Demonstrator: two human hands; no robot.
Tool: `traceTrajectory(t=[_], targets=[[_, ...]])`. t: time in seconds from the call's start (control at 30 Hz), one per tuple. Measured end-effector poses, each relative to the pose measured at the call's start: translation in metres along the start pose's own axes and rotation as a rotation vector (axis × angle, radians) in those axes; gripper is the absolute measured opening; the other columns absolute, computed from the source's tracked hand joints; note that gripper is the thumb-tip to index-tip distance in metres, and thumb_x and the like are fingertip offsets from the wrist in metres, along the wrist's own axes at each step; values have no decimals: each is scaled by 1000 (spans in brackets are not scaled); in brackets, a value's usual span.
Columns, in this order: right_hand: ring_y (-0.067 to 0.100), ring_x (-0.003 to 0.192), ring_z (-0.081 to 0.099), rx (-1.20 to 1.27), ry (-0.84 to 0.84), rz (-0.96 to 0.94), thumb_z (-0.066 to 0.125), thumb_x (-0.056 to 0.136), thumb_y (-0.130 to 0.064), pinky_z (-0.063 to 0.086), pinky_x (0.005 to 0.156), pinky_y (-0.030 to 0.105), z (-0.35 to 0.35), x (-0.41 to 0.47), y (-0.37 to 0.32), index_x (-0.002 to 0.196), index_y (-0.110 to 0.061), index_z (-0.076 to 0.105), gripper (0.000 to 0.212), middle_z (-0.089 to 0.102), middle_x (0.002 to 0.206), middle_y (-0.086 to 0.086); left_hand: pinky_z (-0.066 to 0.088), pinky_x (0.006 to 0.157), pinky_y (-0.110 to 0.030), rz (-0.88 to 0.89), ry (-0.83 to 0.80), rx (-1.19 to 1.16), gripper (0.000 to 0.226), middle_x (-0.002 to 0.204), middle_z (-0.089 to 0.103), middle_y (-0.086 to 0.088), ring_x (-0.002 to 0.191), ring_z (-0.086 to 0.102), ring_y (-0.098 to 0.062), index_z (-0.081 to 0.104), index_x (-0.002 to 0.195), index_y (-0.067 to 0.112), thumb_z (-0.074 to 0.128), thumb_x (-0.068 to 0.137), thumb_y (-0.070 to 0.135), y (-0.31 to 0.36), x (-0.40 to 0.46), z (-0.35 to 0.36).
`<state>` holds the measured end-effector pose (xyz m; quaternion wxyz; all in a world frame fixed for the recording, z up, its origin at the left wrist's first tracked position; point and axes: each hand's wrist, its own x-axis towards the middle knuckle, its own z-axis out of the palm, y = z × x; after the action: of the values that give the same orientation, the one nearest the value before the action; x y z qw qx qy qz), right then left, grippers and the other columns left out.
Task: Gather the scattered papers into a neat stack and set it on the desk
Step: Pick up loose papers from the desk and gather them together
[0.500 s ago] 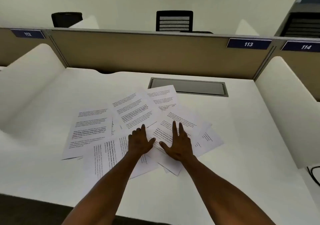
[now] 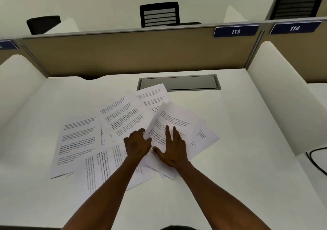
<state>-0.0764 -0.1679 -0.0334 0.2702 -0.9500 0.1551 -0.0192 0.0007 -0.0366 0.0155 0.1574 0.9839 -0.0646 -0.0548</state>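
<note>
Papers (image 2: 123,123): loose printed sheets fanned across the white bench (image 2: 238,141), overlapping.
Handling: light, limp, slippery; best taken at the edges, then squared.
Left hand (image 2: 137,145): grip apparently pinching a lifted sheet's edge (image 2: 169,118).
Right hand (image 2: 172,147): fingers spread, pressing that sheet.
Writing: divider tags "113" (image 2: 235,31), "114" (image 2: 294,28); page text unreadable.

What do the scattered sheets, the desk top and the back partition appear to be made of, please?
Sheets: thin printed paper, matte; one curls up where the left hand lifts it.
Desk top: smooth white, probably laminate; faint sheen.
Partition: tan, dull, possibly fabric-covered; grey, seemingly metal frame.
</note>
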Motion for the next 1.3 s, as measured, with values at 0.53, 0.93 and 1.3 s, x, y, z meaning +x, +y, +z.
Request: traceTrajectory(t=[0.53,0.93,1.3], targets=[[27,140,36,471,339,375,71,83,-43,33,111,38,-45,-19,30,153,-18,27,86,37,154,9,59,75,-40,-501,-329,-1257,43,125,68,-14,99,68,-29,55,134,12,67,93,10,-14,-21,-12],[30,111,64,1070,-73,516,64,87,0,53,97,51,-68,-6,55,133,-21,54,51,63,129,8,52,64,-31,-447,-364,-1075,21,108,74,-3,90,69,-19,67,106,24,75,87,17,-29,-42,-9],[11,100,61,895,-60,377,67,90,-19,53,86,30,-61,-18,63,118,-35,54,35,63,114,-5,62,70,-38,-317,-520,-997,16,105,77,-11,90,76,-27,69,107,11,69,92,14,-28,-25,-27]])
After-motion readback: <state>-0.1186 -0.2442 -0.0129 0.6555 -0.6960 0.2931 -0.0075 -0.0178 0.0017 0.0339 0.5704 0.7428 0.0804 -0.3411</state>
